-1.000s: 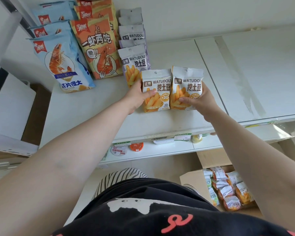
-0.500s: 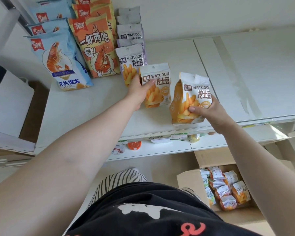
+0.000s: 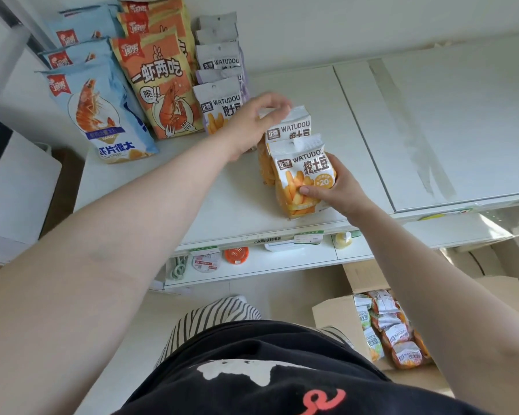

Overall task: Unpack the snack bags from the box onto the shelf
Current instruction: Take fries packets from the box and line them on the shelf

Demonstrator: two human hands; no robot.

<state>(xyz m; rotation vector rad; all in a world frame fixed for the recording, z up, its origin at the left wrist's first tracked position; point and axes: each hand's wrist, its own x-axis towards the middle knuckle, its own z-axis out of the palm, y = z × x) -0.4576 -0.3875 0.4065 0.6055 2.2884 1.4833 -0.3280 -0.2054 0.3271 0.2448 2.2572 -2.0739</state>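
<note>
Two white-and-orange WATUDOU snack bags stand one behind the other on the white shelf (image 3: 216, 205). My right hand (image 3: 339, 190) grips the front snack bag (image 3: 303, 175) at its lower right side. My left hand (image 3: 255, 121) pinches the top edge of the rear snack bag (image 3: 291, 127). On the floor at the lower right sits the cardboard box (image 3: 336, 322), with several more snack bags (image 3: 393, 330) in it.
A row of purple WATUDOU bags (image 3: 219, 109) stands to the left of my hands, then orange shrimp-chip bags (image 3: 159, 82) and blue shrimp-chip bags (image 3: 99, 109). The shelf's right half (image 3: 447, 121) is bare. A lower shelf holds small items (image 3: 237, 254).
My right hand moved its bag left, in front of the other bag. My left hand shifted from the rear bag's side to its top edge and moved that bag rightward.
</note>
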